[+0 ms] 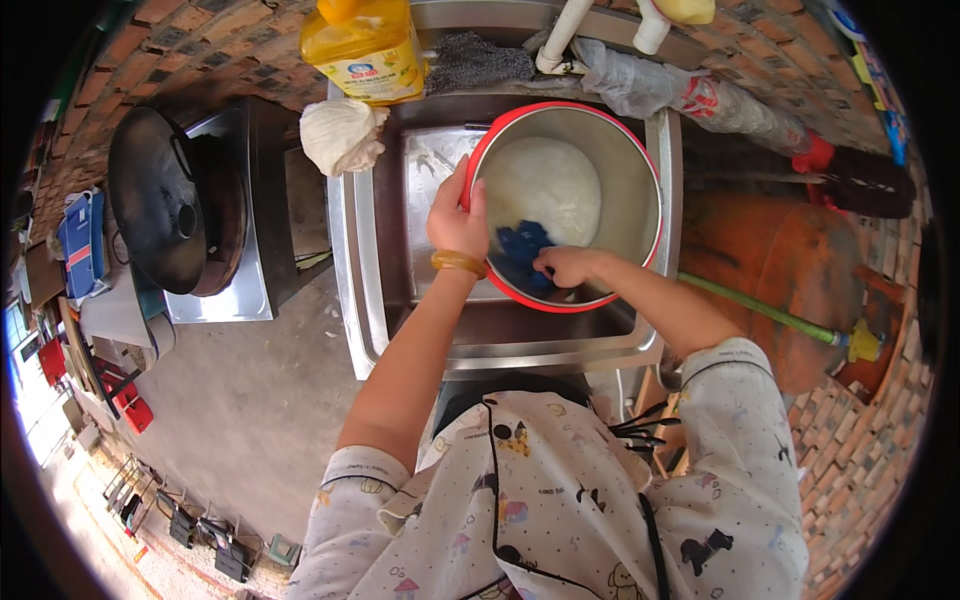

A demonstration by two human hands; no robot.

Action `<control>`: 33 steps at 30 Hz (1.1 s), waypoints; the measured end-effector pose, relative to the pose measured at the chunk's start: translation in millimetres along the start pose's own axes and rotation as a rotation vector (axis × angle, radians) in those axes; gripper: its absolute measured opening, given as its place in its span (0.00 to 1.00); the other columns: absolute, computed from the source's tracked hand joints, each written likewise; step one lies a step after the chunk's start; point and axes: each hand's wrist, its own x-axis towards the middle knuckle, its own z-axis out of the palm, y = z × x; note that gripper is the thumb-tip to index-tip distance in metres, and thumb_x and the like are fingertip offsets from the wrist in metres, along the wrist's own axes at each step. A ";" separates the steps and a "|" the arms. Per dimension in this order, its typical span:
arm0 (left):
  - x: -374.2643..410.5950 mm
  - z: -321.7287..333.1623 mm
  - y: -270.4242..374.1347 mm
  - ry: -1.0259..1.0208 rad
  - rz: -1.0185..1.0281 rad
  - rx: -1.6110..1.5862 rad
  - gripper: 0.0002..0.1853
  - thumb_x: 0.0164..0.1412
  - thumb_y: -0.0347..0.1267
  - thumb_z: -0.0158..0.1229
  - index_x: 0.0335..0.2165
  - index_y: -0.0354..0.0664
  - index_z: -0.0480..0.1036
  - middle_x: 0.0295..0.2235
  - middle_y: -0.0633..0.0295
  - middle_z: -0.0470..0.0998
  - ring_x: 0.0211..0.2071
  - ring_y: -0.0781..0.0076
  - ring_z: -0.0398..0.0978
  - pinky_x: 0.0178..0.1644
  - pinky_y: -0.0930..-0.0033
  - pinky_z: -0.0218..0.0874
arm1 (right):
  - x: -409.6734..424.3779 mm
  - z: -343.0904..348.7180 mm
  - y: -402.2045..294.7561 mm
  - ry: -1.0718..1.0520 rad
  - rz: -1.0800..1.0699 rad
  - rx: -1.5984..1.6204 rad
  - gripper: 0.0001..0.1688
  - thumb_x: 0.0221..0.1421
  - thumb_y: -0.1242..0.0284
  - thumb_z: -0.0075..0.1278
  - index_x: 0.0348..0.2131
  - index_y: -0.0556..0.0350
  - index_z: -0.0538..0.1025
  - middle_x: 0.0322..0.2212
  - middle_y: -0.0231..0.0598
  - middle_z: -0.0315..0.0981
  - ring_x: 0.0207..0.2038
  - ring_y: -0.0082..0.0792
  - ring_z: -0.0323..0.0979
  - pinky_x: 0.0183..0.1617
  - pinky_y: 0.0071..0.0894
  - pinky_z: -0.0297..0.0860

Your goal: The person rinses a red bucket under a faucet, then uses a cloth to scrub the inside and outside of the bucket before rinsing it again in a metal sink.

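A large round pot with a red rim (646,142) stands tilted in the stainless steel sink (431,195), its mouth turned up towards me. My left hand (459,217) grips the rim on its left side, thumb inside and fingers outside. Inside the pot, my right hand (568,266) holds a dark blue cloth (523,244) against the inner wall at the lower left. The pot's pale bottom (555,184) looks wet or cloudy.
A yellow dish-soap jug (367,60) and a crumpled white cloth (343,137) sit at the sink's back left corner. White pipes (566,34) rise behind. Left stands a black wok (157,202) on a metal stove (259,225); right, a rusty orange tank (780,277) with a green hose (757,304).
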 end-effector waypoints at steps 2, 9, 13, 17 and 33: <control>-0.1 2.2 6.9 -0.057 -0.026 -0.020 0.20 0.59 0.30 0.55 0.51 0.40 0.70 0.44 0.55 0.76 0.41 0.69 0.74 0.46 0.72 0.63 | 32.9 -2.9 11.5 -0.014 -0.096 -0.060 0.17 0.36 0.79 0.47 0.33 0.55 0.73 0.33 0.49 0.72 0.41 0.48 0.70 0.42 0.42 0.65; -0.9 0.8 8.0 -0.052 0.032 0.014 0.24 0.54 0.21 0.53 0.51 0.39 0.69 0.45 0.52 0.75 0.45 0.65 0.74 0.50 0.70 0.62 | 130.8 -33.5 19.9 0.479 0.296 -0.768 0.15 0.52 0.69 0.45 0.39 0.41 0.79 0.42 0.38 0.75 0.51 0.36 0.68 0.52 0.43 0.61; 4.8 6.7 4.0 -0.035 0.060 -0.015 0.25 0.52 0.22 0.54 0.51 0.43 0.71 0.44 0.52 0.75 0.44 0.58 0.75 0.48 0.67 0.64 | 121.9 -85.2 63.0 0.838 0.702 -0.557 0.14 0.55 0.69 0.43 0.37 0.42 0.80 0.39 0.39 0.76 0.45 0.37 0.72 0.51 0.46 0.61; 3.2 0.2 6.9 -0.041 0.005 -0.015 0.26 0.52 0.22 0.55 0.52 0.43 0.70 0.45 0.52 0.75 0.44 0.58 0.75 0.47 0.67 0.65 | 100.8 -83.7 85.4 1.218 0.927 0.201 0.12 0.45 0.79 0.48 0.32 0.49 0.79 0.32 0.38 0.77 0.36 0.35 0.73 0.42 0.34 0.65; -40.8 -4.4 -58.5 -0.193 0.324 0.570 0.35 0.56 0.27 0.50 0.60 0.39 0.49 0.50 0.46 0.69 0.48 0.62 0.70 0.50 0.65 0.62 | 8.8 -70.9 -153.6 1.039 -0.364 -0.321 0.11 0.49 0.66 0.50 0.32 0.49 0.79 0.32 0.35 0.75 0.45 0.36 0.68 0.64 0.51 0.47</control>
